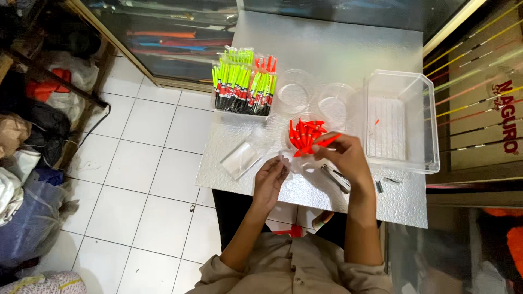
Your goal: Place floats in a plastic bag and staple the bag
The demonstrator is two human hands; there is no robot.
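— While the tabletop (327, 60) is read from its left edge, what is met first?

— A small clear plastic bag (240, 158) is seen lying flat near the left edge, thin and limp. Behind it, toward the far left corner, a box of packed floats (243, 87), green, red and black, is stood on end.

— And the hands?

— The left hand (269, 179) is curled near the front edge; whether anything is gripped cannot be told. An orange float (328, 140) is pinched by the right hand (344, 158) over a clear round dish of orange floats (306, 133) at mid-table.

— How would such a float be judged to handle?

— It is likely very light, smooth, stiff and pointed; the thicker body is best taken hold of, since the thin tip might snap.

— Further right?

— A clear rigid tub (403, 122) is set at the right edge.
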